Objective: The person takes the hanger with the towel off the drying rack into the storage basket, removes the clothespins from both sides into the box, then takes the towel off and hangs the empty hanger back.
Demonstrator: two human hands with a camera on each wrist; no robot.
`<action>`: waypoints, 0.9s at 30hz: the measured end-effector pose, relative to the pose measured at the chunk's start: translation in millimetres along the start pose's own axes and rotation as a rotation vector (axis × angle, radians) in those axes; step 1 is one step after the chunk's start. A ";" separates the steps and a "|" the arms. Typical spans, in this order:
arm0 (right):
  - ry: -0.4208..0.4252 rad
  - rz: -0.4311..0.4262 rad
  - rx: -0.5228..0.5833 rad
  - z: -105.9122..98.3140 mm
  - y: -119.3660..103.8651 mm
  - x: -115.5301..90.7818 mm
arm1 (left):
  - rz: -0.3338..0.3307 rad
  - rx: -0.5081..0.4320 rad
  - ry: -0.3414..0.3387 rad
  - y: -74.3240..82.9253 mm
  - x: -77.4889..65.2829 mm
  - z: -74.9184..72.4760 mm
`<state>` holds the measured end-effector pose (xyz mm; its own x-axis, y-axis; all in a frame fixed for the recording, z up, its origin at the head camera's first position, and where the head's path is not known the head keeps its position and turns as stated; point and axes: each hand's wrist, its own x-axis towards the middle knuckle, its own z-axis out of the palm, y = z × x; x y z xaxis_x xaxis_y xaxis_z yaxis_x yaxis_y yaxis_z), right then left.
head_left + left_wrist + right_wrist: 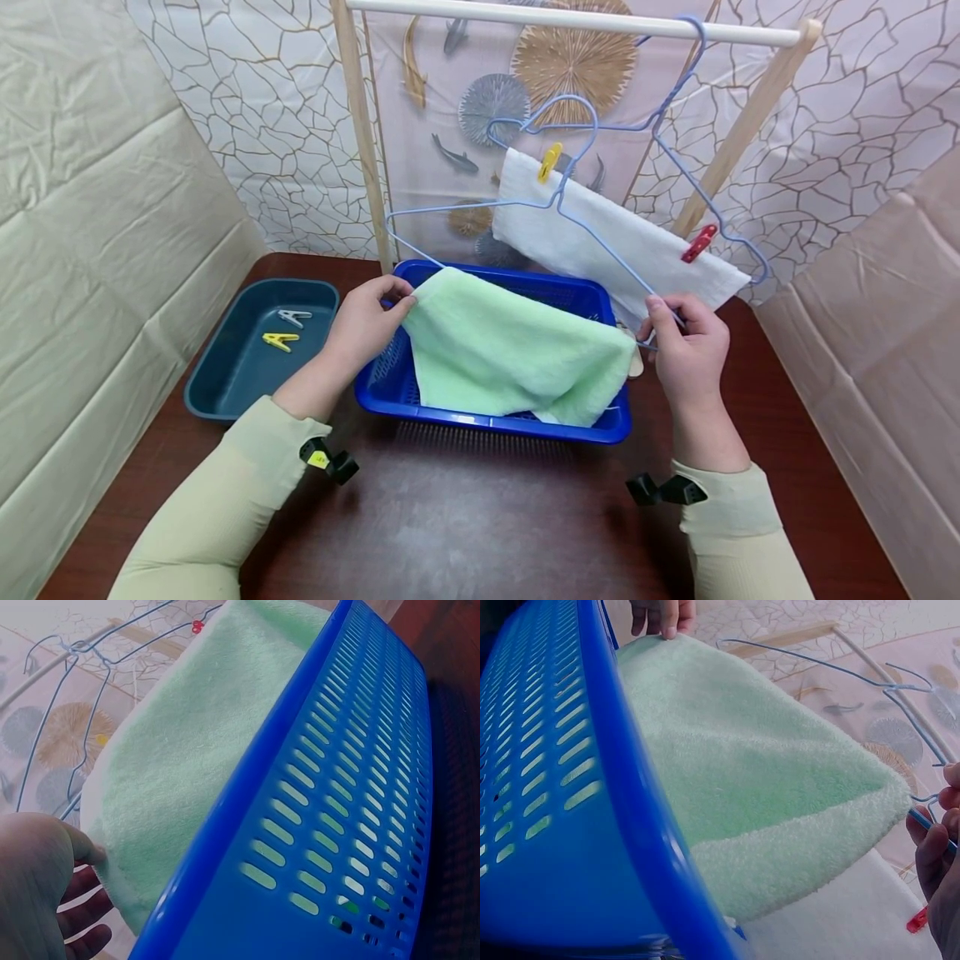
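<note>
A light green towel [517, 350] hangs over the lower bar of a blue wire hanger [480, 205], its lower part down in the blue basket [491, 423]. My left hand [369, 321] pinches the towel's upper left corner between thumb and fingertips, also seen from close by in the left wrist view. With my right hand [690, 337] I grip the right end of the hanger, just beyond the towel's right edge. The hanger is tilted, its hook pointing up and its right end lower than its left. The bar under the towel is hidden.
A wooden rack [585, 18] stands behind, with a second blue hanger [686, 75] on its rail. A white towel [600, 221] hangs there, held by a yellow clothespin [550, 162] and a red clothespin [699, 243]. At left, a teal tray [217, 396] holds two clothespins [281, 342].
</note>
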<state>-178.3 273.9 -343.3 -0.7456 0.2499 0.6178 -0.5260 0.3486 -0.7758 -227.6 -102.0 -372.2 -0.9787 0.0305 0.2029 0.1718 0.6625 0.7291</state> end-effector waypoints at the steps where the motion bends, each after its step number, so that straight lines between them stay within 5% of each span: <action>1: 0.000 0.004 -0.003 0.0 -0.4 0.0 | -0.003 0.002 0.001 -0.6 -0.1 -0.1; 27: -0.014 0.037 -0.021 -0.7 -2.4 -0.9 | -0.012 0.014 0.000 -11.0 1.8 1.0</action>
<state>-176.1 273.6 -341.9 -0.7702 0.2499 0.5868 -0.4893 0.3585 -0.7950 -231.4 -108.5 -380.5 -0.9807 0.0222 0.1943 0.1583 0.6736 0.7219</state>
